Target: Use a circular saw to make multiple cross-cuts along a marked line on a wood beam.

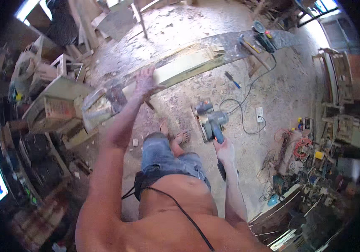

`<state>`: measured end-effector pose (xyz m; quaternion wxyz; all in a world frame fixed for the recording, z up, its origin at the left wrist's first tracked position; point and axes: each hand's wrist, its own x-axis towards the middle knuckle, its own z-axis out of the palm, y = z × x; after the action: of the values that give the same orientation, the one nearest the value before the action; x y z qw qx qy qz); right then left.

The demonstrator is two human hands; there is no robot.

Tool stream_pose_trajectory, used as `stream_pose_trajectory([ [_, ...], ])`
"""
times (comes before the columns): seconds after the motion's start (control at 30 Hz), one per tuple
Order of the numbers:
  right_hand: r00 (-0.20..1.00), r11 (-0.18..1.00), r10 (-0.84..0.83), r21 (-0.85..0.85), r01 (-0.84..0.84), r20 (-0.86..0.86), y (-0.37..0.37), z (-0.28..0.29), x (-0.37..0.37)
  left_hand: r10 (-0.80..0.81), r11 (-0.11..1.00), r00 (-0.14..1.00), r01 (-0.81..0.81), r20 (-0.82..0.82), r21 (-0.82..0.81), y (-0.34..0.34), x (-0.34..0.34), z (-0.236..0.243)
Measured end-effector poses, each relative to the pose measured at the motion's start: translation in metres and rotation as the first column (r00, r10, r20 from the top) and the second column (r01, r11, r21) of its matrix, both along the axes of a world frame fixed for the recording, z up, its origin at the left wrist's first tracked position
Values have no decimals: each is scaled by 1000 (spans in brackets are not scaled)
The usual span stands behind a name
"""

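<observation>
Dusty workshop floor [247, 151] before me — the left hand [145, 83] on a board [184, 66], fingers apart — the right hand [225, 150] clamped round a saw [213, 121].

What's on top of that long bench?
The bench holds a pale plank, a hammer-like tool and a dark power tool. The left hand rests on the plank. The bench top beneath the plank is covered, and so is the plank under the hand.
</observation>
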<state>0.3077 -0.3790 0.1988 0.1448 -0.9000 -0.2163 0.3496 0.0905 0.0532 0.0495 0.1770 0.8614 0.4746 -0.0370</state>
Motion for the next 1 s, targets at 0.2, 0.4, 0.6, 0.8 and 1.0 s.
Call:
stream_pose_trajectory([
  [0.2,955,940,-296,-189,283,-39,-140,-62,12,-3,977,1000,9,25,-212,17,72,7],
  [0.4,842,842,-539,32,538,12,-342,-156,-34,365,926,845,-287,391,-243,-35,8,39],
  [0.6,787,789,-614,-76,609,-64,-387,-202,-58,814,479,265,-808,516,-342,-72,13,15],
  [0.8,775,789,-614,-156,595,-149,-364,-182,-37,868,63,-401,-499,295,-864,-73,100,-91],
  [1.0,778,793,-607,-195,578,-161,-361,-163,-24,-57,156,-859,495,-508,-855,-25,139,-124],
])
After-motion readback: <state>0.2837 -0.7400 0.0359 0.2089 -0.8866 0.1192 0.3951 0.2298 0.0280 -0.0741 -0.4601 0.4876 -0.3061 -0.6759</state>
